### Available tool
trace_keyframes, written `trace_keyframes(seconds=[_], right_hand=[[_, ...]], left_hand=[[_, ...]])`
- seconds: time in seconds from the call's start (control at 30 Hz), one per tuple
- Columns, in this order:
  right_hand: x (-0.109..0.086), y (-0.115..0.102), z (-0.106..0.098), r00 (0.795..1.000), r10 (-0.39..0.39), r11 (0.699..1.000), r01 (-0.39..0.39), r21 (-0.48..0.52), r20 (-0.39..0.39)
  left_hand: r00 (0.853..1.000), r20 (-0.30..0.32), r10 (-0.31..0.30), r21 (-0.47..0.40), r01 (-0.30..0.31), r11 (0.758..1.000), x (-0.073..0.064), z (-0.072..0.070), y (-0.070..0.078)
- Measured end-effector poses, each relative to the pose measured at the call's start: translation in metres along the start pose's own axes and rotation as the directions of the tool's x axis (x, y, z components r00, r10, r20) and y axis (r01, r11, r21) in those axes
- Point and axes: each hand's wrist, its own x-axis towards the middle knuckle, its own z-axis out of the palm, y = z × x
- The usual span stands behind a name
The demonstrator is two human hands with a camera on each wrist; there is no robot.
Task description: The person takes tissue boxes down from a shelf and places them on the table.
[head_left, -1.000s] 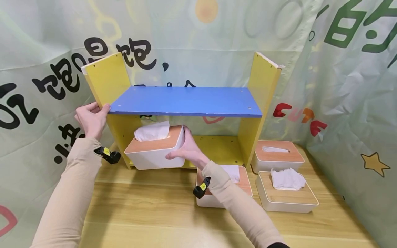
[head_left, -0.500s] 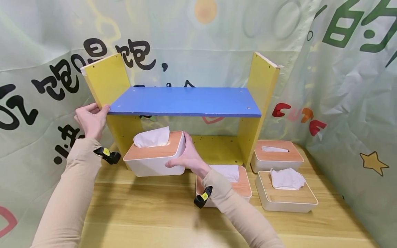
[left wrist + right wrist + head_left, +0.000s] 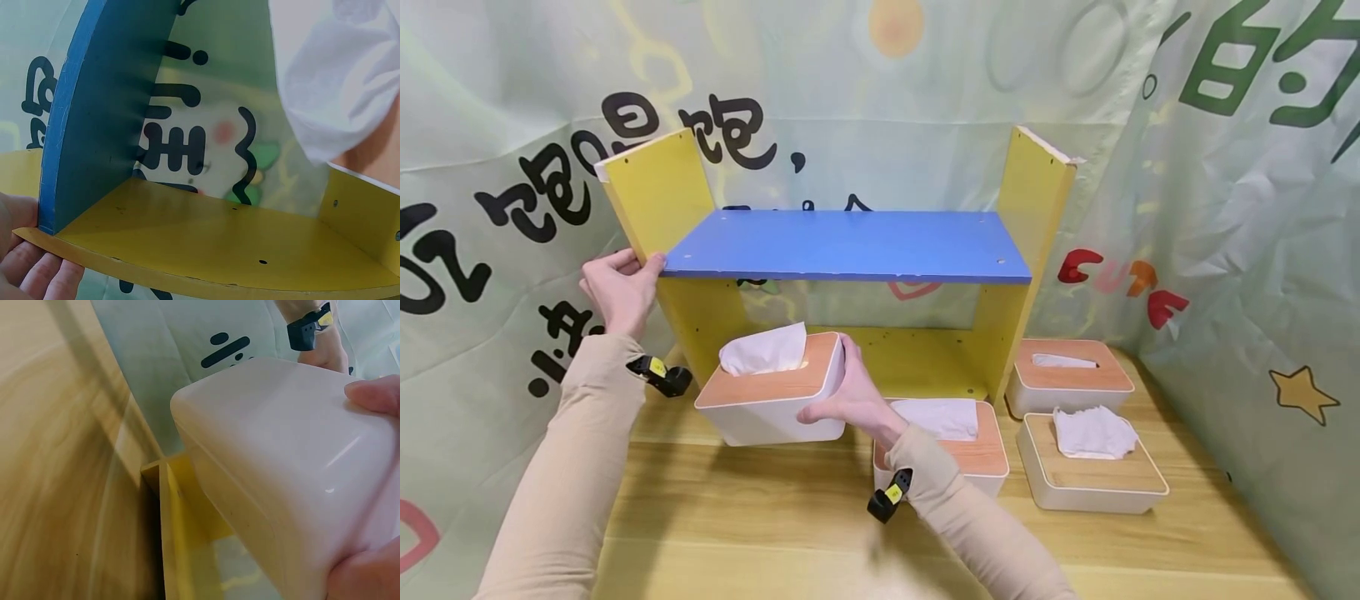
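Note:
My left hand (image 3: 623, 292) grips the left side panel of a yellow shelf unit (image 3: 658, 187) where the blue shelf board (image 3: 850, 246) meets it; in the left wrist view its thumb and fingers (image 3: 44, 269) wrap the panel's edge. My right hand (image 3: 856, 396) holds a white tissue box (image 3: 767, 417) with a wood-look lid by its right end, thumb on the front wall. The box hangs slightly tilted before the lower compartment, a tissue (image 3: 766, 348) poking from its slot. In the right wrist view the underside of the tissue box (image 3: 262, 419) fills the middle.
On the wooden table (image 3: 760, 533), a second tissue box (image 3: 977, 454) stands partly behind my right wrist. Two more, a rear tissue box (image 3: 1071, 379) and a front tissue box (image 3: 1097, 475), stand right of the shelf. A printed cloth (image 3: 880, 100) hangs behind.
My right hand has brought the tissue box down and toward me, out from the lower compartment's front. My left hand has kept its place on the shelf.

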Motion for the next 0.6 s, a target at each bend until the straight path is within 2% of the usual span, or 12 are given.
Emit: trace_keyframes(seconds=[0.3,0.4,0.6], right_hand=[[-0.011,0.005,0.007,0.999,0.045,0.999,-0.045,-0.021,-0.003],[-0.014,0.007,0.009,0.998,0.059,0.998,-0.059,-0.030,-0.007],[-0.018,0.013,0.018,1.000,0.021,0.997,-0.022,-0.073,-0.013]], left_hand=[[1.000,-0.004,0.012,0.040,-0.012,0.999,0.000,0.000,0.000],[1.000,-0.010,0.010,0.022,-0.009,1.000,0.000,0.001,0.001],[1.000,0.008,-0.017,-0.012,0.017,1.000,0.002,0.001,0.001]])
